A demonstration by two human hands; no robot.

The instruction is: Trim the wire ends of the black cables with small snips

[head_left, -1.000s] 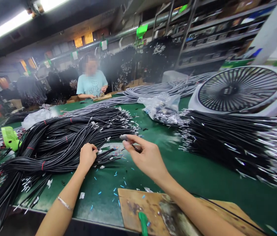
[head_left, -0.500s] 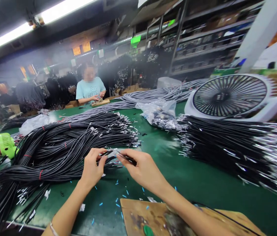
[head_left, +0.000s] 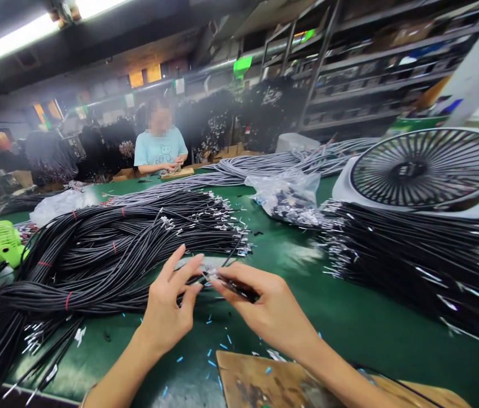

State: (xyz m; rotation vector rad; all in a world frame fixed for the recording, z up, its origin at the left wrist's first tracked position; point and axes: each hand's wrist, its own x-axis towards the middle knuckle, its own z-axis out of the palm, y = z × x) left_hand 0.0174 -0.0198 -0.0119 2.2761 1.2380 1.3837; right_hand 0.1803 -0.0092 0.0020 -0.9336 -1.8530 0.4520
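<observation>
My left hand (head_left: 169,303) has its fingers spread, with the thumb and fingertips close to a small silvery wire end (head_left: 210,273). Between the thumb and fingers of my right hand (head_left: 271,297) is a slim black object (head_left: 245,290); whether it is a tool or a piece of cable I cannot tell. Its tip meets the silvery end, and a short black cable length points up just behind the fingertips. Left of and behind my hands lies a big bundle of black cables (head_left: 107,243) tied with red bands, their stripped white ends towards the middle.
Another black cable bundle (head_left: 392,249) lies right, before a white fan (head_left: 426,164). A clear bag of small parts (head_left: 285,198) and grey cables (head_left: 248,170) are behind. A brown board (head_left: 256,379) and blue scraps lie near me. A person (head_left: 161,148) works across the table.
My left fingers have opened out from a pinch and spread upward. My right hand keeps its grip. The whole view has shifted slightly.
</observation>
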